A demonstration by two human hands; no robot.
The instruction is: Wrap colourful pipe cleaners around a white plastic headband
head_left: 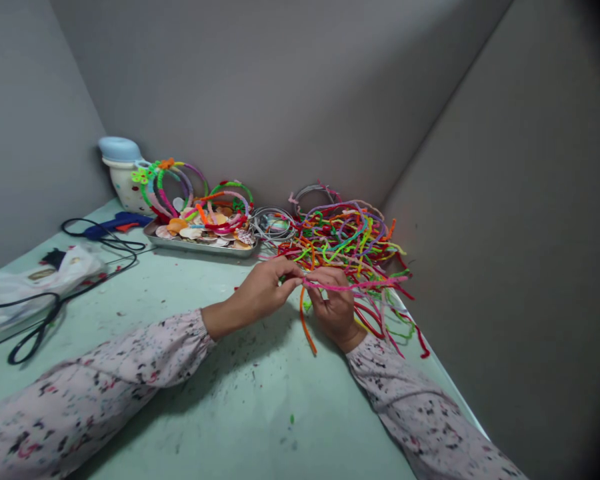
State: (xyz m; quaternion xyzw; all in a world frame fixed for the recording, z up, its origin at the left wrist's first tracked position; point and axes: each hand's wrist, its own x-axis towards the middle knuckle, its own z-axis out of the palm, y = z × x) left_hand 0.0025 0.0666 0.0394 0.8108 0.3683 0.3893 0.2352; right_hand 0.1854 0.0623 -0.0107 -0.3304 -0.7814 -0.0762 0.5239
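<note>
A pink pipe cleaner (pixel 375 284) stretches rightward from between my fingertips, over the back of my right hand. My left hand (pixel 270 288) pinches its left end between thumb and fingers. Close beside it, my right hand (pixel 333 303) is closed on the same pink strand, with the fingertips of both hands nearly touching. Just behind my hands lies a large tangled pile of colourful pipe cleaners (pixel 350 233). An orange pipe cleaner (pixel 307 327) hangs out toward the front, between my wrists.
A metal tray (pixel 200 248) holds shells and wrapped colourful rings. Wire coils (pixel 273 225) lie beside it. At the left are a lidded cup (pixel 125 177), a blue tool (pixel 115 225), a black cable (pixel 55 310) and a white plastic bag (pixel 80 265). Walls stand behind and right.
</note>
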